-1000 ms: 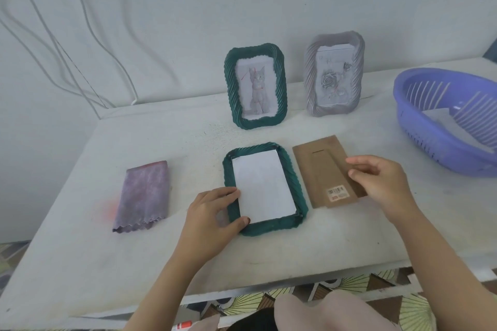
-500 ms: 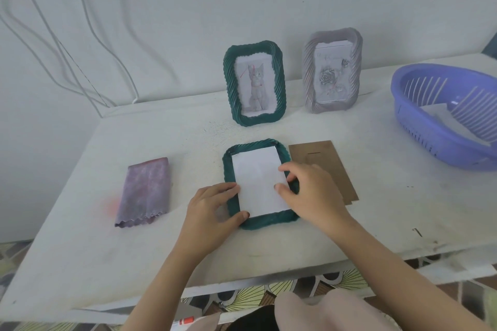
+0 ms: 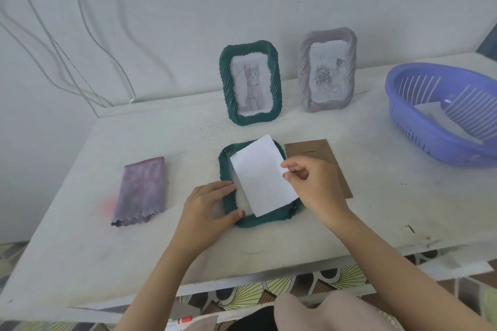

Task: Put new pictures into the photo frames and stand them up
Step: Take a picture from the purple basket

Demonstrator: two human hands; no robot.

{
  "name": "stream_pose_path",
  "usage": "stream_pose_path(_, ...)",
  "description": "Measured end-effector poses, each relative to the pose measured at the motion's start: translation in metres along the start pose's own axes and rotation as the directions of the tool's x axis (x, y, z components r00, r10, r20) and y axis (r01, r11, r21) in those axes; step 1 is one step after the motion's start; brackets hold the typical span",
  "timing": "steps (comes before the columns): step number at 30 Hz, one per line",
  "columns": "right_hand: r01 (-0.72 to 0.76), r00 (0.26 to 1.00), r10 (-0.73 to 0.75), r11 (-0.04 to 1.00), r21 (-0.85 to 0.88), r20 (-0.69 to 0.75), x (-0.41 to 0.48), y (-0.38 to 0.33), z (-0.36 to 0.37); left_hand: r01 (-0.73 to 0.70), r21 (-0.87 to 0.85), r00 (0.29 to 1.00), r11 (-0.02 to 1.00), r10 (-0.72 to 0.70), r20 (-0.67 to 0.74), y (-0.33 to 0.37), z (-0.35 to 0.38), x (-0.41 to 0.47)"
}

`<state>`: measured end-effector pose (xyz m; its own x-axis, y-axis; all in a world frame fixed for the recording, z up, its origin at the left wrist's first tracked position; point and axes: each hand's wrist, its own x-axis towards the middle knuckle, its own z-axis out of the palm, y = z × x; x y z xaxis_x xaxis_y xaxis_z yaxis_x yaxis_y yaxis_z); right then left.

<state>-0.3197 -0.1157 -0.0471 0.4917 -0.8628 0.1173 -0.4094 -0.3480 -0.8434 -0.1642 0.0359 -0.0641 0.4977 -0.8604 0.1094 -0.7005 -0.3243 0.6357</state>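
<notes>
A dark green frame (image 3: 228, 205) lies face down on the white table (image 3: 269, 244). My left hand (image 3: 209, 207) rests on its lower left rim, thumb and fingers spread along the edge. My right hand (image 3: 313, 183) pinches the right edge of a white picture sheet (image 3: 262, 176), blank side up, lifted and tilted over the frame's opening. The brown backing board (image 3: 322, 150) lies flat just right of the frame, partly under my right hand. At the back stand a green frame with a cat picture (image 3: 251, 82) and a grey frame with a rose picture (image 3: 326, 70).
A folded purple cloth (image 3: 141, 191) lies at the left. A purple plastic basket (image 3: 441, 115) with a white sheet inside sits at the far right. White cables (image 3: 80, 43) hang down the wall at the back left. The table's front edge is close to me.
My right hand moved from the backing board to the frame, took hold of the white sheet and lifted it askew out of the opening. My left hand stayed on the frame.
</notes>
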Motion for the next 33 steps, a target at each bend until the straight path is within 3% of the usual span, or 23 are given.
stream_pose_path(5, -0.031, 0.998, 0.041, 0.974, 0.225, -0.04, -0.001, -0.001, -0.019, -0.034, 0.051, 0.997, 0.998, 0.038, -0.073, 0.009, -0.003, 0.002)
stream_pose_path(8, -0.063, 0.995, 0.089, 0.906, 0.418, -0.042, 0.001, -0.002, -0.034, -0.047, -0.217, 0.994, 0.975, 0.023, -0.11, 0.032, -0.005, 0.006)
stream_pose_path(11, -0.041, 0.996, 0.072, 0.876, 0.48, -0.046, 0.004, -0.002, -0.049, 0.091, -0.638, 0.995, 0.765, -0.096, 0.027, 0.064, 0.0, 0.02)
stream_pose_path(14, -0.022, 0.999, 0.035, 0.886, 0.462, -0.02, 0.008, 0.0, -0.066, 0.166, -0.775, 0.981, 0.61, -0.182, 0.067, 0.09, 0.011, 0.038)
stream_pose_path(16, 0.028, 0.999, -0.015, 0.924, 0.381, -0.037, 0.014, 0.005, -0.085, 0.183, -0.794, 0.976, 0.58, -0.203, 0.077, 0.103, 0.019, 0.05)
stream_pose_path(18, 0.161, 0.973, -0.147, 0.985, 0.067, -0.176, 0.023, 0.017, -0.111, 0.193, -0.796, 0.975, 0.574, -0.204, 0.089, 0.115, 0.027, 0.062)
stream_pose_path(20, 0.193, 0.909, -0.326, 0.882, -0.43, -0.261, 0.032, 0.034, -0.141, 0.191, -0.799, 0.978, 0.571, -0.183, 0.103, 0.126, 0.036, 0.073)
stream_pose_path(22, 0.051, 0.919, -0.296, 0.745, -0.665, -0.261, 0.037, 0.05, -0.172, 0.192, -0.803, 0.979, 0.564, -0.162, 0.121, 0.136, 0.047, 0.084)
stream_pose_path(23, 0.003, 0.95, -0.212, 0.742, -0.67, -0.23, 0.038, 0.054, -0.186, 0.195, -0.806, 0.979, 0.559, -0.154, 0.13, 0.141, 0.054, 0.089)
stream_pose_path(26, -0.061, 0.995, 0.02, 0.879, -0.473, -0.093, 0.039, 0.057, -0.212, 0.227, -0.8, 0.973, 0.555, -0.152, 0.171, 0.154, 0.078, 0.103)
stream_pose_path(33, -0.016, 0.992, -0.029, 0.938, -0.345, -0.125, 0.056, 0.06, -0.248, 0.364, -0.749, 0.927, 0.553, -0.141, 0.347, 0.195, 0.148, 0.131)
